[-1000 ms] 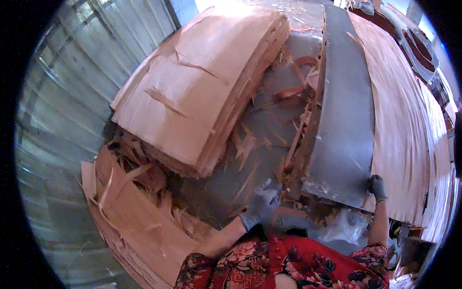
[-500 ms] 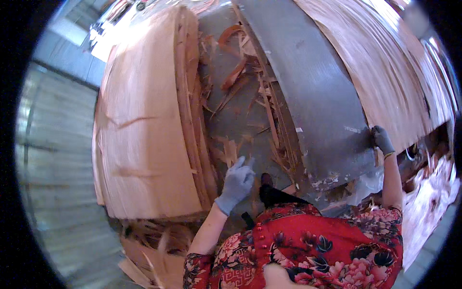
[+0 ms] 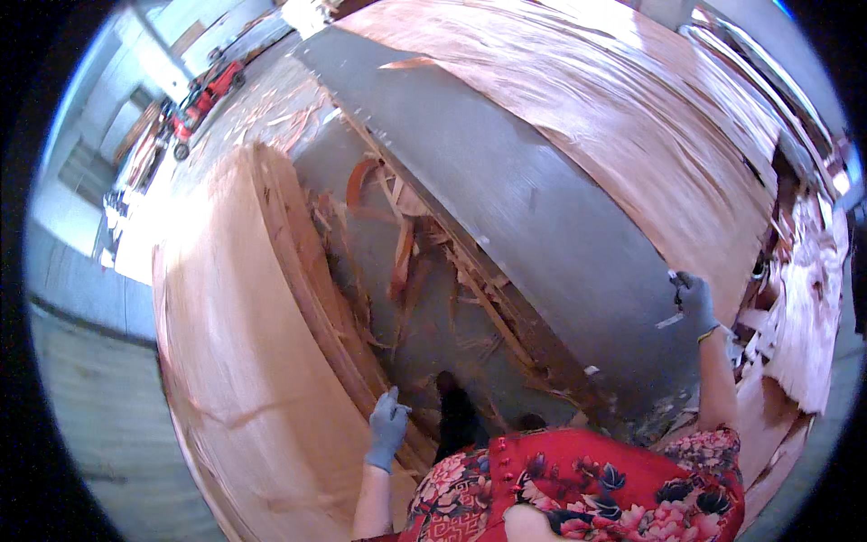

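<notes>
My right hand (image 3: 695, 305), in a grey glove, is at the right edge of a long grey board or table top (image 3: 542, 226). Its fingers are curled together around something small and dark that I cannot make out. Beyond that hand, a wide pale-brown wood veneer sheet (image 3: 632, 117) lies rippled along the grey surface. My left hand (image 3: 388, 426), gloved too, hangs beside the near end of a stack of veneer sheets (image 3: 235, 361) on the left. Its fingers are partly stretched out, and nothing shows in them.
Torn veneer strips (image 3: 402, 253) litter the floor between the stack and the grey surface. Crumpled veneer scraps (image 3: 808, 298) pile up at the far right. A red wheeled machine (image 3: 209, 98) stands at the back left. A corrugated wall (image 3: 81, 397) runs along the left.
The view has turned and shifted, so more floor and the red machine show at the back left. My left hand has moved down toward the veneer stack; my right hand stays at the grey edge.
</notes>
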Tool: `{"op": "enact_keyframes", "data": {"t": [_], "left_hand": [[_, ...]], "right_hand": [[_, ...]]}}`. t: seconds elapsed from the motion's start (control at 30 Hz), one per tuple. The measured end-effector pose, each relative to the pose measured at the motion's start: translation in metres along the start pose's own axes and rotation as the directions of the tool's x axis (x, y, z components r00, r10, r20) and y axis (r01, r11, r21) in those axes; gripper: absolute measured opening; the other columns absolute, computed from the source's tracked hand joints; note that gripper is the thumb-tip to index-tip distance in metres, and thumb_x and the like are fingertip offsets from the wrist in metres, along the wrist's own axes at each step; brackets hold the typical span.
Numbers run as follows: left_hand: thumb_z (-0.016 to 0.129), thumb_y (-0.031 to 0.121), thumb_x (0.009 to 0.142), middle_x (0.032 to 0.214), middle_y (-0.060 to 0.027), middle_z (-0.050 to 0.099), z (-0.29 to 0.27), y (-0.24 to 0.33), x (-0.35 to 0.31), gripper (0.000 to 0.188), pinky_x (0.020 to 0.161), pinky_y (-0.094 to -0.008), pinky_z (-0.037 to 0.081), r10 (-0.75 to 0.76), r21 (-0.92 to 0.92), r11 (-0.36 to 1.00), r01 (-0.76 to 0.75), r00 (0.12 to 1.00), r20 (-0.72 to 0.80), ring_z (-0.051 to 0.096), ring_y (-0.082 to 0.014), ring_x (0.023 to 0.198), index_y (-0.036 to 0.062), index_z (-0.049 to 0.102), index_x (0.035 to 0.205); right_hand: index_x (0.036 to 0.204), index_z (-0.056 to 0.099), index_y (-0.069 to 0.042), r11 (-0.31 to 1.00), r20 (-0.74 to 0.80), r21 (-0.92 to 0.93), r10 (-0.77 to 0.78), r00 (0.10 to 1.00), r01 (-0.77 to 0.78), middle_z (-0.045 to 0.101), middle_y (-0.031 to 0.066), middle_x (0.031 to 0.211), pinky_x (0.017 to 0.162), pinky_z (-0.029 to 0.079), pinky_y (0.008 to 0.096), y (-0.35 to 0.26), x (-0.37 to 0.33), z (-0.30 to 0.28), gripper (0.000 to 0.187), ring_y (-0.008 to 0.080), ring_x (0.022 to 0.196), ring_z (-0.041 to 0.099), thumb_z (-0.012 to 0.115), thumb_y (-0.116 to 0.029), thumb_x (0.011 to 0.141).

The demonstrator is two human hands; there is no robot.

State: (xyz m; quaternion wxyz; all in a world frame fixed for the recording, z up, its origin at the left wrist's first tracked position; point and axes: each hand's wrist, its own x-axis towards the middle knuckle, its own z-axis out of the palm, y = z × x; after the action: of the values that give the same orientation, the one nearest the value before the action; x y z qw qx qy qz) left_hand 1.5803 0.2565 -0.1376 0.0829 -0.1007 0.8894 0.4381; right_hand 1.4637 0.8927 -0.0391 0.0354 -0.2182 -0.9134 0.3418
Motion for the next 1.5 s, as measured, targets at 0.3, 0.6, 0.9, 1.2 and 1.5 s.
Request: {"op": "enact_keyframes", "data": {"t": [0.3, 0.6, 0.9, 1.2, 1.5], "left_hand": [[0.054, 0.009, 0.082, 0.101, -0.0232, 0.06, -0.069, 0.136, 0.265, 0.038, 0.083, -0.0396, 0.047, 0.542, 0.062, 0.833, -0.55, 0.833, 0.108, 0.06, -0.0356, 0.089, -0.0046, 0.055, 0.118], [0.056, 0.015, 0.081, 0.107, -0.0254, 0.059, -0.082, 0.206, 0.437, 0.04, 0.084, -0.0428, 0.047, 0.607, 0.196, 0.662, -0.723, 0.671, 0.426, 0.057, -0.0401, 0.098, -0.0012, 0.056, 0.118], [0.056, 0.015, 0.085, 0.102, -0.018, 0.066, -0.113, 0.219, 0.573, 0.041, 0.077, -0.0293, 0.051, 0.359, 0.262, 0.826, -0.499, 0.825, 0.437, 0.067, -0.0173, 0.084, 0.0004, 0.054, 0.123], [0.053, 0.029, 0.088, 0.074, -0.0127, 0.068, -0.113, 0.281, 0.773, 0.038, 0.063, -0.0291, 0.051, 0.18, 0.154, 0.946, -0.283, 0.861, 0.477, 0.067, -0.0189, 0.065, -0.0018, 0.063, 0.107], [0.041, 0.061, 0.088, 0.069, -0.0143, 0.066, -0.064, 0.354, 0.998, 0.067, 0.041, -0.0264, 0.047, -0.105, -0.399, 0.701, 0.591, 0.638, 0.762, 0.065, -0.0236, 0.057, -0.0029, 0.063, 0.086]], "right_hand": [[0.079, 0.06, -0.004, 0.914, 0.012, 0.336, 0.238, 0.971, -0.228, 0.049, -0.0001, 0.054, 0.04, 0.033, 0.025, -0.11, -0.023, 0.061, 0.019, 0.0082, 0.043, 0.045, 0.051, -0.015, 0.09], [0.078, 0.059, -0.006, 0.732, -0.016, 0.632, 0.34, 0.94, -0.254, 0.05, -0.0019, 0.057, 0.042, 0.033, 0.0214, -0.167, 0.035, 0.136, 0.023, 0.0059, 0.046, 0.045, 0.053, -0.023, 0.092], [0.079, 0.06, -0.005, 0.723, 0.042, 0.666, 0.208, 0.977, -0.182, 0.051, -0.0017, 0.057, 0.043, 0.034, 0.0219, -0.274, 0.152, 0.167, 0.024, 0.0051, 0.047, 0.045, 0.054, -0.025, 0.093], [0.08, 0.061, -0.006, 0.685, 0.014, 0.691, 0.307, 0.952, -0.231, 0.052, -0.0019, 0.059, 0.043, 0.032, 0.0211, -0.358, 0.22, 0.211, 0.027, 0.0051, 0.047, 0.044, 0.054, -0.028, 0.094], [0.083, 0.062, -0.006, 0.642, 0.082, 0.631, 0.503, 0.861, -0.435, 0.053, -0.0022, 0.061, 0.044, 0.038, 0.0218, -0.474, 0.274, 0.263, 0.031, 0.0058, 0.049, 0.051, 0.056, -0.034, 0.093]]}}
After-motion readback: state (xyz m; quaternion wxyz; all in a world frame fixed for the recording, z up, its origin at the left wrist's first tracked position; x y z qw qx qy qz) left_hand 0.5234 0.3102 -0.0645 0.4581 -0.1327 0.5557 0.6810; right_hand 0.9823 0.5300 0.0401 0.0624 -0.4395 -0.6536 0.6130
